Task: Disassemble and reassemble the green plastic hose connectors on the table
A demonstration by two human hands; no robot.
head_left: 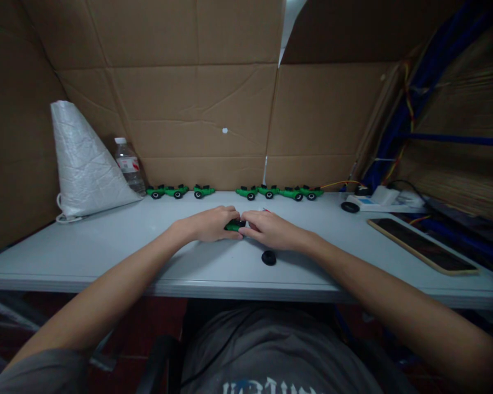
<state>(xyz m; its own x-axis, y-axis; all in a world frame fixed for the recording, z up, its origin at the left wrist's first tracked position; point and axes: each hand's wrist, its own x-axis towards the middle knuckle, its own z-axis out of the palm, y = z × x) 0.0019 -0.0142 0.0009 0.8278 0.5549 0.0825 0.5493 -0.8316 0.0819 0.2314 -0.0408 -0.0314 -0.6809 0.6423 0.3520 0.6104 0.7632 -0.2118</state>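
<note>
Between my two hands, low over the middle of the white table, is a green toy car with a dark part on it. My left hand has its fingers closed around the car's left side. The fingers of my right hand pinch its right end, and they hide most of that end. A round black piece lies on the table just in front of my right hand.
Several green toy cars stand in a row along the cardboard wall. At the left are a silvery bag and a plastic bottle. On the right lie a phone, a black disc and a power strip.
</note>
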